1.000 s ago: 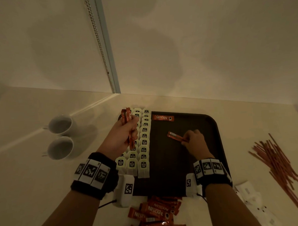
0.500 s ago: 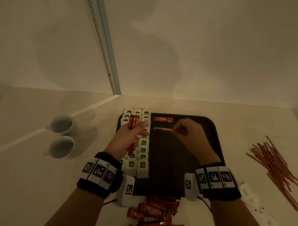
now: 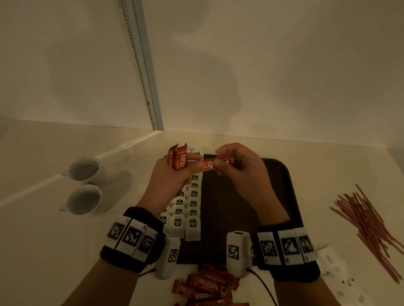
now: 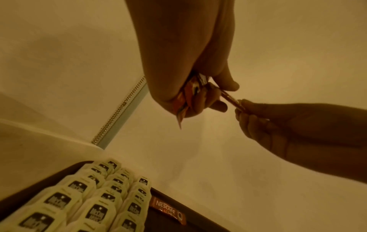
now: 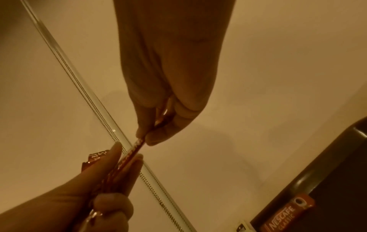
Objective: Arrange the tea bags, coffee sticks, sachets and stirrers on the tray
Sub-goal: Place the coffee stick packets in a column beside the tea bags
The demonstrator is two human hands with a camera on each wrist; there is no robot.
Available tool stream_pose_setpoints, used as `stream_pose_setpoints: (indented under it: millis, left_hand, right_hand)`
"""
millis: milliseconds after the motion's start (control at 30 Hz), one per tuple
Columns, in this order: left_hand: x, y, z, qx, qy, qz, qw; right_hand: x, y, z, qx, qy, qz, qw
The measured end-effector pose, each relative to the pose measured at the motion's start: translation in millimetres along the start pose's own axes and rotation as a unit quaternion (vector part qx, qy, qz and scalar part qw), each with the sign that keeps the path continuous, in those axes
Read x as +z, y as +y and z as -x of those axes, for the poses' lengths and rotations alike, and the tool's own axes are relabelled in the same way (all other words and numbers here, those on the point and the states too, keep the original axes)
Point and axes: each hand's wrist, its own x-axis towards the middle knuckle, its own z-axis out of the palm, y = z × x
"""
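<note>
My left hand (image 3: pixel 174 176) grips a bundle of orange coffee sticks (image 3: pixel 178 158) upright above the tray's far left corner. My right hand (image 3: pixel 243 174) pinches one end of a single coffee stick (image 3: pixel 208 165). That stick's other end lies between the left hand's fingers (image 5: pixel 119 157). Both hands hover above the dark tray (image 3: pixel 282 195). Rows of white tea bags (image 3: pixel 192 212) fill the tray's left side. One coffee stick (image 4: pixel 168 211) lies flat at the tray's far edge, beside the tea bags; in the head view my hands hide it.
Loose coffee sticks (image 3: pixel 208 287) lie on the counter in front of the tray. A heap of thin red stirrers (image 3: pixel 368 227) is on the right and white sachets (image 3: pixel 335 271) at the front right. Two white cups (image 3: pixel 85 170) stand on the left. A wall rises behind the counter.
The right hand rose from mid-tray with a stick and met the left hand at the tray's far edge. The left hand's bundle sits higher, and a stick now spans both hands.
</note>
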Motion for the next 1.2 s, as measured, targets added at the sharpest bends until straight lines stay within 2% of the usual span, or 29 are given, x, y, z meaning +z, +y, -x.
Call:
stream_pose_setpoints:
  millis: [200,433,500,567,667,767,933,1067,1200]
  left_hand:
    - [-4,-2,1,-0.003,0.027,-0.006,1.000]
    - [-3,-10,0,-0.032,0.052,-0.004,0.998]
    - [-9,-13,-2,-0.077,0.079,0.013,0.994]
    - [-16,-18,-4,-0.120,0.097,0.052,0.987]
    - [-22,-22,-7,-0.166,0.089,0.126,0.974]
    - [-24,-24,-8,-0.191,0.066,0.130,0.971]
    - [-22,-20,-7,-0.196,0.059,0.133,0.970]
    - [-24,-21,-7,-0.205,0.071,0.130,0.968]
    - [-25,-22,-10,-0.223,0.086,0.126,0.963]
  right_hand:
    - [-2,6,2,0.056,0.028,-0.087,0.994]
    - [-13,26,4,0.133,-0.022,-0.139,0.981]
    - [-23,46,-1,0.165,-0.003,-0.098,0.981]
    - [-32,75,-9,0.196,0.036,0.002,0.980]
    - [-36,120,-21,0.250,0.050,0.132,0.958]
    - [-27,148,-32,0.300,0.033,0.142,0.943]
    - [-11,157,-54,0.291,0.051,0.133,0.946]
    - [-6,159,-64,0.259,0.078,0.141,0.952]
    - [-3,166,-70,0.256,0.094,0.166,0.948]
